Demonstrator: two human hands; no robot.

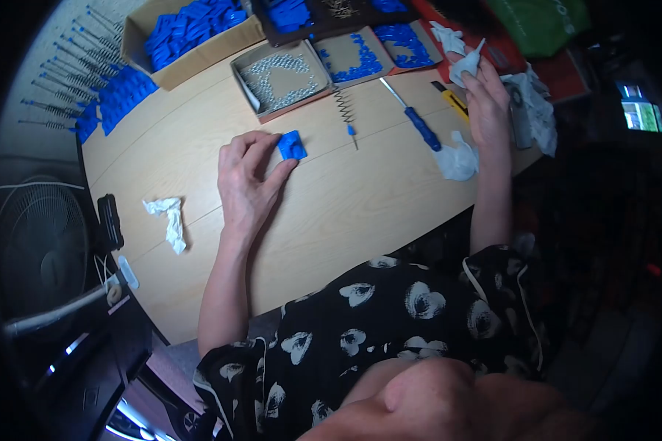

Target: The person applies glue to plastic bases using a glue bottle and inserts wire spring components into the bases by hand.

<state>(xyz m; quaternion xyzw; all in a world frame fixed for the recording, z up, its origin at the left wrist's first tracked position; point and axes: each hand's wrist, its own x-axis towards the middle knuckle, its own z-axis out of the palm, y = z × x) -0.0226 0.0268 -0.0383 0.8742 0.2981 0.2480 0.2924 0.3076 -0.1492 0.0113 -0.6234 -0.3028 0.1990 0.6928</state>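
Note:
My left hand [246, 173] pinches a small blue square plastic piece [291, 145] between thumb and fingers, low over the table. At the upper right, my right hand [485, 99] is closed around a small white bottle with a pointed nozzle [466, 67]. To the right of the blue piece lies a thin metal rod with a spring and a blue tip [346, 117]. A screwdriver with a blue handle [421, 128] rests nearer my right hand, beside a yellow and black cutter [452, 101]. Crumpled white tissue [457, 158] lies just below that hand.
A cardboard box of blue pieces [191, 70] stands at the back. Before it are a tray of small metal parts [268, 110] and trays of small blue parts [357, 77]. Blue holders with upright spring rods [121, 92] line the left edge. Another crumpled tissue [173, 224] lies left.

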